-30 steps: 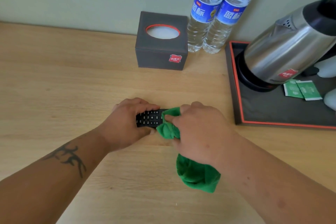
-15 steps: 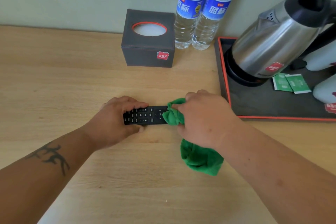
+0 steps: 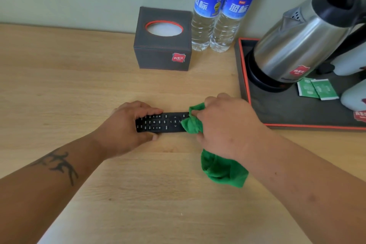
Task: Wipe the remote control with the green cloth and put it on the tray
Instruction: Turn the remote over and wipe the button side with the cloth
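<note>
A black remote control (image 3: 161, 123) lies crosswise on the wooden table, buttons up. My left hand (image 3: 126, 127) grips its left end, thumb on the near edge and fingers over the far edge. My right hand (image 3: 223, 125) holds a bunched green cloth (image 3: 221, 170) and presses a fold of it on the remote's right end, which is hidden. The rest of the cloth hangs below my wrist onto the table. The dark tray with an orange rim (image 3: 245, 85) sits just right of my right hand.
On the tray stand a steel kettle (image 3: 297, 45), two green sachets (image 3: 316, 89) and white cups (image 3: 352, 97) at the right edge. A dark tissue box (image 3: 162, 49) and two water bottles (image 3: 217, 16) stand by the wall behind the remote.
My right hand with the cloth has slid rightward along the remote, so more of its buttons show. My left hand keeps its grip on the left end.
</note>
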